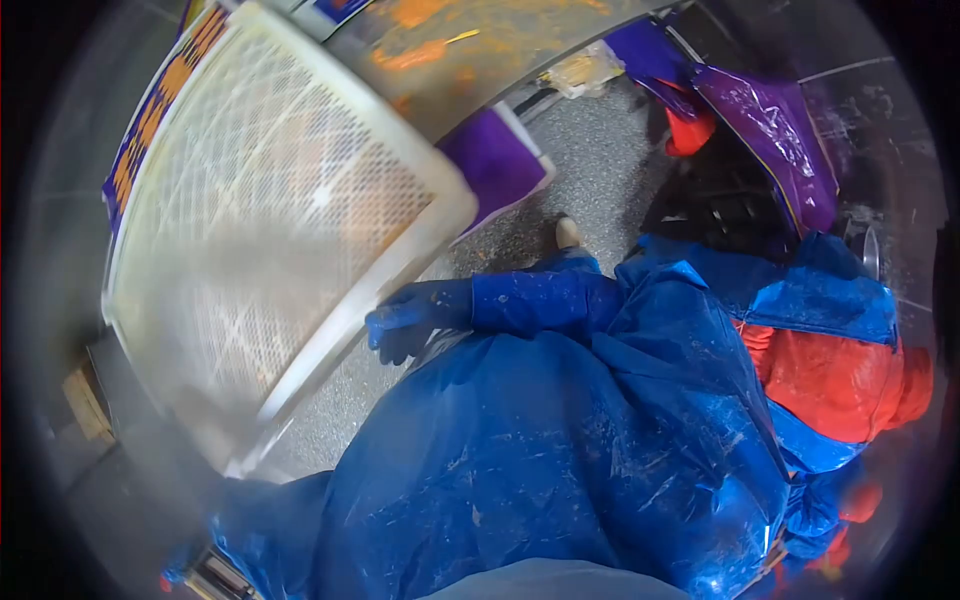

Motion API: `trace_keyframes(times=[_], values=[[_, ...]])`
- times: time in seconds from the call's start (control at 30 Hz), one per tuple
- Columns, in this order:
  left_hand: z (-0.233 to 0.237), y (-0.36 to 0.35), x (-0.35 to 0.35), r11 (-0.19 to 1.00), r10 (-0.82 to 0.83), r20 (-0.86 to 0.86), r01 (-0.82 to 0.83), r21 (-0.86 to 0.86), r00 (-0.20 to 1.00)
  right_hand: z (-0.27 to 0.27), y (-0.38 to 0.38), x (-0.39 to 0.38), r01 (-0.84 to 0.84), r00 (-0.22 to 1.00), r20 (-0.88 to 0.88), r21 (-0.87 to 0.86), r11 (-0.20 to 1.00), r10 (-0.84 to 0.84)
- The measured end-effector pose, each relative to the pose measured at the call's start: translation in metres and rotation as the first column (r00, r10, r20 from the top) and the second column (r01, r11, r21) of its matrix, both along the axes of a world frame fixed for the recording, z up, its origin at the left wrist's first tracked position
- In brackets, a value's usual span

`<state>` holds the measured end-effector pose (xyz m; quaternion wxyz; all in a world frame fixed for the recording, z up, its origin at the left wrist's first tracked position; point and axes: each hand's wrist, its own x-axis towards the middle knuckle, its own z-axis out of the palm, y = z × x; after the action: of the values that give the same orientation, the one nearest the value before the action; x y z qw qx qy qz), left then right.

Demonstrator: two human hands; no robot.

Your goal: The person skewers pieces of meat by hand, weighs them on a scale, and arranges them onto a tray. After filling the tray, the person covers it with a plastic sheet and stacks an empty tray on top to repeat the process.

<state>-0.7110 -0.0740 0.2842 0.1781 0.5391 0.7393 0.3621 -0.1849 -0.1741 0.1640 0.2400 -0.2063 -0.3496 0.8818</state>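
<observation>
A large white perforated plastic tray (290, 190) fills the left of the view, tilted, with orange showing through its holes. My right hand (420, 312), in a blue glove, is beside the tray's near rim, its fingers apart and their tips right at the edge. From the lower left, my left arm (275, 510) in a blue sleeve reaches toward the tray's bottom corner. Blur hides the left hand's fingers there. My blue apron (560, 440) covers the lower middle.
Orange bits lie on a metal surface (500, 40) at the top. Purple panels (500, 165) stand beside the grey speckled floor (600, 150). A co-worker in red and blue clothing (840, 380) is close on the right. A light-coloured boot tip (568, 233) shows below.
</observation>
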Motion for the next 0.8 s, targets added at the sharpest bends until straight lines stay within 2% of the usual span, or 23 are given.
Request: trace_keyframes(times=[0.03, 0.07, 0.1, 0.13, 0.17, 0.2, 0.27, 0.33, 0.4, 0.47, 0.53, 0.57, 0.6, 0.63, 0.67, 0.7, 0.73, 0.77, 0.8], values=[[0.003, 0.006, 0.028, 1.0, -0.019, 0.005, 0.019, 0.009, 1.0, -0.032, -0.001, 0.011, 0.023, 1.0, 0.003, 0.002, 1.0, -0.023], [0.005, 0.01, 0.057, 0.999, -0.037, 0.012, 0.037, 0.019, 0.999, -0.083, -0.001, 0.018, -0.008, 0.972, -0.235, -0.105, 0.994, -0.017], [0.008, 0.016, 0.088, 0.998, -0.054, 0.016, 0.054, 0.028, 0.998, -0.111, 0.001, 0.037, -0.061, 0.888, -0.459, -0.195, 0.979, -0.036], [0.01, 0.021, 0.122, 0.996, -0.078, 0.024, 0.077, 0.039, 0.997, -0.099, 0.0, 0.076, -0.033, 0.889, -0.453, -0.191, 0.981, -0.058], [0.01, 0.027, 0.158, 0.994, -0.1, 0.028, 0.099, 0.049, 0.995, -0.07, -0.005, 0.125, 0.116, 0.98, -0.152, -0.113, 0.987, -0.132], [0.012, 0.031, 0.197, 0.99, -0.128, 0.036, 0.126, 0.064, 0.991, -0.055, -0.01, 0.17, 0.23, 0.961, 0.158, 0.0, 0.973, -0.227], [0.012, 0.046, 0.277, 0.984, -0.17, 0.04, 0.168, 0.055, 0.985, -0.07, -0.012, 0.24, 0.434, 0.886, 0.235, -0.121, 0.893, -0.399], [0.008, 0.058, 0.367, 0.968, -0.247, 0.062, 0.243, 0.068, 0.967, -0.146, -0.01, 0.31, 0.539, 0.84, 0.23, -0.261, 0.801, -0.491], [-0.003, 0.067, 0.46, 0.942, -0.335, 0.095, 0.332, 0.049, 0.937, -0.161, -0.028, 0.385, 0.759, 0.649, 0.429, -0.422, 0.496, -0.628], [-0.021, 0.075, 0.561, 0.891, -0.452, 0.161, 0.453, 0.034, 0.877, -0.185, -0.046, 0.454, 0.872, 0.475, 0.478, -0.366, 0.324, -0.739], [-0.053, 0.076, 0.666, 0.79, -0.589, 0.271, 0.613, -0.008, 0.762, -0.214, -0.061, 0.51, 0.921, 0.33, 0.471, -0.349, 0.171, -0.818], [-0.072, 0.076, 0.719, 0.718, -0.64, 0.355, 0.695, -0.039, 0.681, -0.218, -0.065, 0.532, 0.918, 0.33, 0.47, -0.363, 0.162, -0.819], [-0.102, 0.075, 0.776, 0.617, -0.682, 0.458, 0.785, -0.057, 0.57, -0.219, -0.067, 0.556, 0.93, 0.265, 0.505, -0.36, 0.078, -0.821], [-0.147, 0.081, 0.829, 0.501, -0.69, 0.57, 0.863, -0.068, 0.445, -0.223, -0.071, 0.576, 0.936, 0.196, 0.543, -0.351, -0.008, -0.817], [-0.231, 0.102, 0.869, 0.354, -0.657, 0.694, 0.933, -0.06, 0.294, -0.224, -0.077, 0.59, 0.933, 0.199, 0.548, -0.36, -0.014, -0.812], [-0.149, 0.039, 0.962, 0.254, -0.719, 0.644, 0.961, -0.106, 0.261, -0.226, -0.081, 0.602, 0.93, 0.191, 0.535, -0.367, -0.022, -0.823], [-0.193, 0.033, 1.01, 0.251, -0.481, 0.864, 0.968, -0.027, 0.149, -0.23, -0.084, 0.614, 0.93, 0.171, 0.519, -0.367, -0.038, -0.838], [-0.198, 0.03, 1.063, 0.125, -0.597, 0.787, 0.987, -0.098, 0.154, -0.233, -0.09, 0.625, 0.927, 0.164, 0.527, -0.371, -0.053, -0.834], [-0.229, 0.025, 1.109, 0.117, -0.514, 0.837, 0.982, -0.147, 0.186, -0.239, -0.1, 0.634, 0.933, 0.162, 0.531, -0.358, -0.047, -0.832]])
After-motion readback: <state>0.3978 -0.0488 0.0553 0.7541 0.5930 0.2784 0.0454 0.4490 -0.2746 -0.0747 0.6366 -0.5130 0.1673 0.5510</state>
